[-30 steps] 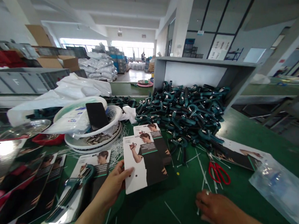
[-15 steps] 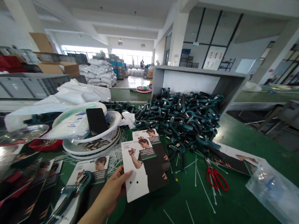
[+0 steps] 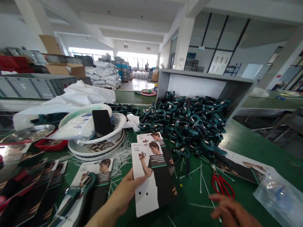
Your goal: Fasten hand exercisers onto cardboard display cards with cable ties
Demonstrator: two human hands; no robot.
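Observation:
My left hand point(image 3: 126, 191) grips the left edge of a printed black and white card point(image 3: 150, 182), thumb on its face. The card is tilted, with two small holes low on its white part. Behind it lies another such card point(image 3: 149, 138). My right hand point(image 3: 234, 216) is over the green table at the lower right, blurred, fingers apart with nothing in them. Just beyond it lie red-handled scissors point(image 3: 223, 186) and thin white plastic ties point(image 3: 201, 179). A large heap of dark green hand grips point(image 3: 190, 116) spills from a grey crate point(image 3: 207, 75).
At left are a stacked white basin point(image 3: 94, 154) with a black phone point(image 3: 102, 123) on top, a red tray point(image 3: 51, 144), and a hand grip point(image 3: 85, 188) on a card. A clear plastic bag point(image 3: 285, 202) lies at right.
My right hand has come into view at the lower right. The card in my left hand has shifted slightly right and down in the picture, and the whole view has shifted a little too.

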